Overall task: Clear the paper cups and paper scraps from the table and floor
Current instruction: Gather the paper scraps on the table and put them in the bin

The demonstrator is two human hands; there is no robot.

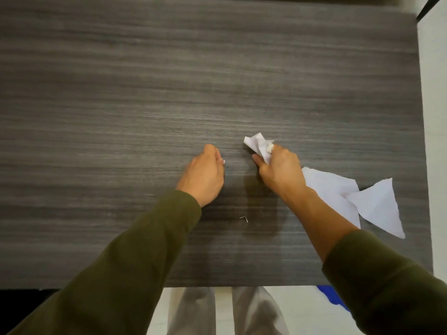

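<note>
Right hand [278, 170] is curled tight around a crumpled white paper wad [257, 144], roughly mid-table on the dark grey wood-grain table [121, 93]. Left hand [205, 174] has its fingers curled down, pinching a tiny white paper fleck [223, 162] just beside it. Torn white paper sheets [377, 206] lie by the right edge, partly under the right forearm. A small curled white paper scrap [243, 219] sits between the forearms, toward the near edge.

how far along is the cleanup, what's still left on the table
Done: most of the table shows bare wood. In hand: right hand grips crumpled paper, left hand seems to pinch a tiny scrap. Left: large torn sheets and a small scrap.
</note>
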